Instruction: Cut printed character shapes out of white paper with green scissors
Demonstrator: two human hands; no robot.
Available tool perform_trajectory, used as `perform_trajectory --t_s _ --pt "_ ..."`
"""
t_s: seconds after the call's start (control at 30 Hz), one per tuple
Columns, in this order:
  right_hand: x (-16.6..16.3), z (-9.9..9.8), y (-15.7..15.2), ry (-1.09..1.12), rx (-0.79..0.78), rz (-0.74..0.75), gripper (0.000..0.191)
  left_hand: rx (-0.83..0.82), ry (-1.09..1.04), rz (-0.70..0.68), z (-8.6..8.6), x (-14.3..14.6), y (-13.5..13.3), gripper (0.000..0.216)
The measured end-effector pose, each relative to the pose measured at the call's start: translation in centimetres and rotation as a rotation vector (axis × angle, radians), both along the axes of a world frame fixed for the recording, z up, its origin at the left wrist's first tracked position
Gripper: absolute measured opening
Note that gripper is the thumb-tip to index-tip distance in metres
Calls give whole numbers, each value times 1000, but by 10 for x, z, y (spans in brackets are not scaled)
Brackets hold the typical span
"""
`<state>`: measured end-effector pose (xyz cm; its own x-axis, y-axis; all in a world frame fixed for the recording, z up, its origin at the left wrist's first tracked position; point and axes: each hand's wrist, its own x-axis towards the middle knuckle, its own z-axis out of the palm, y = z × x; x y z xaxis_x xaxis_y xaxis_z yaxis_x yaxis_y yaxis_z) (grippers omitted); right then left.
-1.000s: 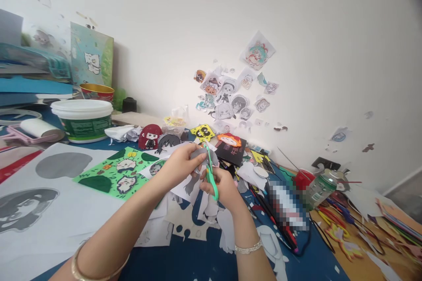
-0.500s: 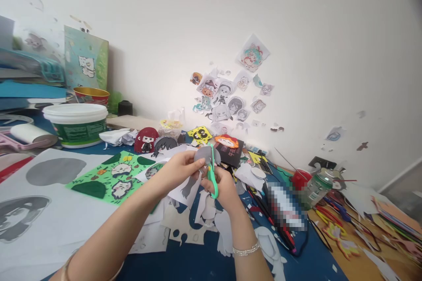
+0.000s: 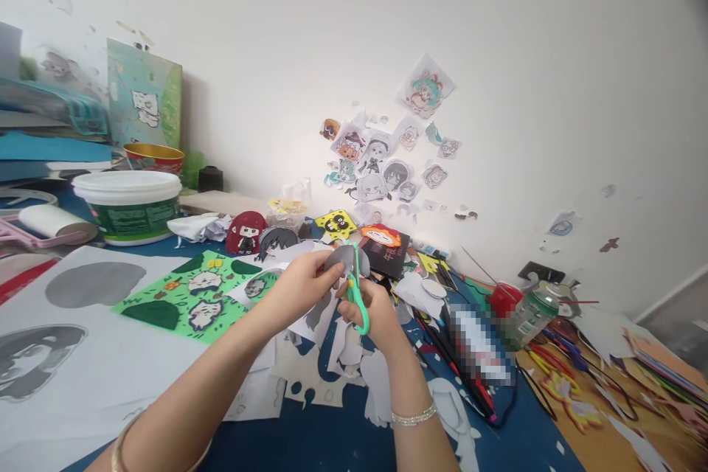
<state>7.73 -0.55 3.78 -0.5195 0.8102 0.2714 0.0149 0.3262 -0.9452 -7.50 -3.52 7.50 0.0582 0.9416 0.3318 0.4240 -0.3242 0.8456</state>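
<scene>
My left hand pinches a grey paper piece with a rounded outline, thumb on top. Green-handled scissors are in my right hand, fingers in the loops. Their blades point away from me and lie across the grey paper, which shows on both sides of them. Below the hands lie white paper scraps and a cream sheet with cut-out holes. To the left is a green sheet with drawn white characters.
A white-lidded tub stands at the left beside a lint roller. Cut-out characters such as a red-haired one lie behind my hands. Pens, a glass jar and a red cup are at the right.
The scissors' handles have shifted very slightly, and the grey paper is turned a little between the blades. Both hands stay in nearly the same place.
</scene>
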Motion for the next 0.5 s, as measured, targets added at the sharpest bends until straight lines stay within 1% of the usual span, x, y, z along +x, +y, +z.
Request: perform_trajectory --t_s 0.13,0.3,0.5 --pt "-1 2 -1 6 4 15 35 -7 -34 -7 -2 1 1 26" --pt "-2 2 -1 14 1 7 37 -4 -6 -42 -5 1 4 25" --pt "-2 1 -1 7 -4 -13 40 8 6 -29 -4 0 4 27"
